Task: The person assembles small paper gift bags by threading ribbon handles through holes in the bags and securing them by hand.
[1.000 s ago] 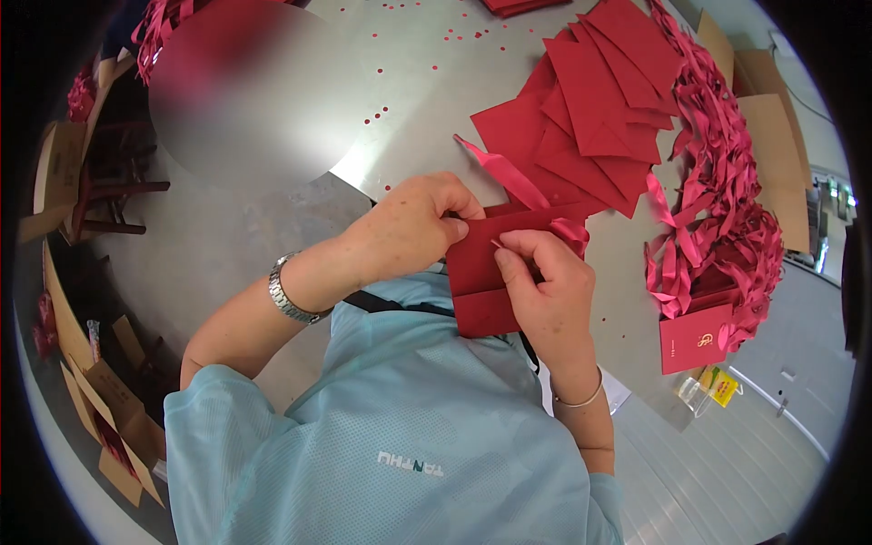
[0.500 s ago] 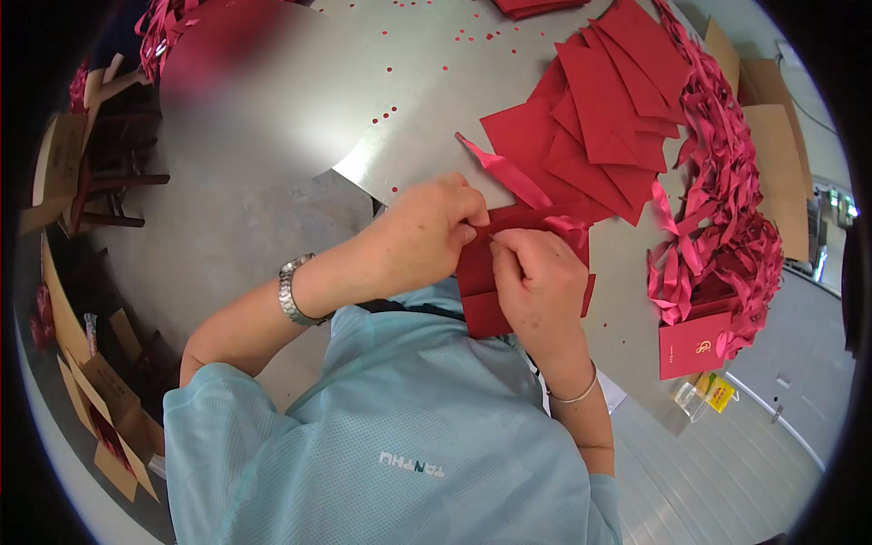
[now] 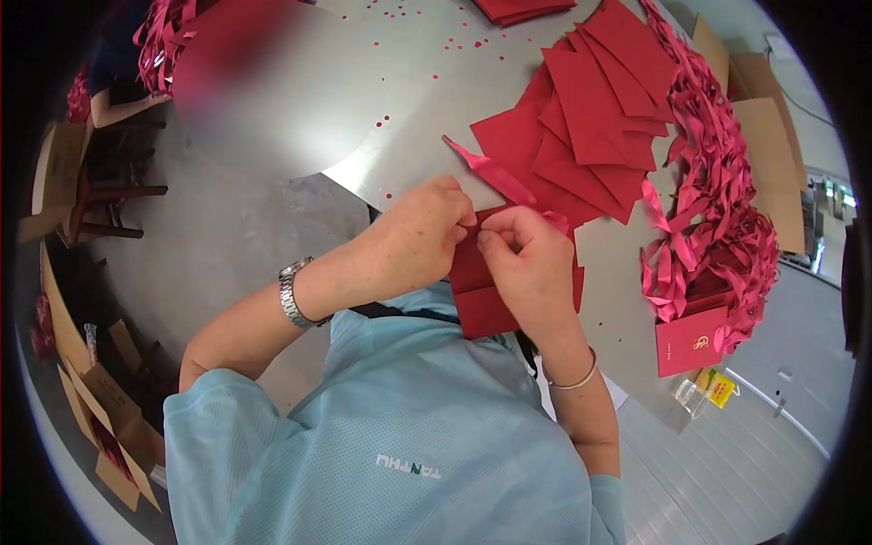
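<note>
Red folder (image 3: 481,313) held before the torso, over the counter's (image 3: 618,282) near edge; fine pinch work apparently in hand, calling for steady tips. Left hand (image 3: 413,232), ten o'clock: fingers closed on its upper edge. Right hand (image 3: 536,268), two o'clock: thumb and forefinger together, anything between them hidden. Loose ribbon (image 3: 486,171), twelve; red sheets (image 3: 581,109), one.
</note>
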Available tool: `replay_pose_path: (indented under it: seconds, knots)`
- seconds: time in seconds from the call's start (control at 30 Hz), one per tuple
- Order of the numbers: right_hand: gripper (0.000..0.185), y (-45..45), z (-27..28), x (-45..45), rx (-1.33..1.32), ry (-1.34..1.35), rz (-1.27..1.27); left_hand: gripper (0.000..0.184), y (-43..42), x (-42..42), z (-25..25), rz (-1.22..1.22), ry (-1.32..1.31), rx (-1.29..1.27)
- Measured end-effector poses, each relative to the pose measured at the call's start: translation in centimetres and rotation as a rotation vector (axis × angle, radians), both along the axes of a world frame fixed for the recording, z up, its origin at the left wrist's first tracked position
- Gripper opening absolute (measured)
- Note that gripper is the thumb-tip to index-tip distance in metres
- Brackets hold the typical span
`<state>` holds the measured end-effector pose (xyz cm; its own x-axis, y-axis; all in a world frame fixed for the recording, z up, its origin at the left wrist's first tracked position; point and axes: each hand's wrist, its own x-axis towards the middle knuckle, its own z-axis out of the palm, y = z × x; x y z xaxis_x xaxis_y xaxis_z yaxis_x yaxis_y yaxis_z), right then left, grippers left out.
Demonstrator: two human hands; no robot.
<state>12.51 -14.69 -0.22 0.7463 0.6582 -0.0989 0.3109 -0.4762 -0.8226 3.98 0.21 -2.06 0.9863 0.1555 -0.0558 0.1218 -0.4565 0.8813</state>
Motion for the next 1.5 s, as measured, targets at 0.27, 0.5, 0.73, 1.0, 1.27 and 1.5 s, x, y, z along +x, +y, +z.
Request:
replay_pose_path:
  seconds: [0.27, 0.5, 0.73, 1.0, 1.27, 1.5]
  knots:
    - [0.013, 0.2, 0.5, -0.1, -0.072, -0.164, 0.144, 0.007, 0.0, -0.4, 0.0, 0.009, -0.008, -0.069]
    - [0.020, -1.2, 0.5, -0.2, -0.047, -0.147, 0.242, 0.010, 1.0, -0.2, 0.5, 0.034, 0.005, -0.313]
    - [0.023, -1.9, -0.2, -1.0, 0.024, -0.225, 0.172, 0.014, 2.5, 2.2, 1.9, -0.395, 0.035, -0.020]
    - [0.027, -1.7, 0.6, -1.9, 0.024, -0.449, 0.176, 0.007, 2.0, 3.0, 1.8, -0.424, 0.025, 0.094]
    - [0.028, -5.1, 5.2, -2.7, -0.224, -0.815, 0.467, 0.006, 2.7, 2.5, 1.0, -0.304, 0.039, -0.076]
    - [0.023, -5.9, 3.1, 0.1, 0.006, -0.834, 0.084, 0.009, 2.4, 2.4, 0.5, -0.328, 0.032, -0.023]
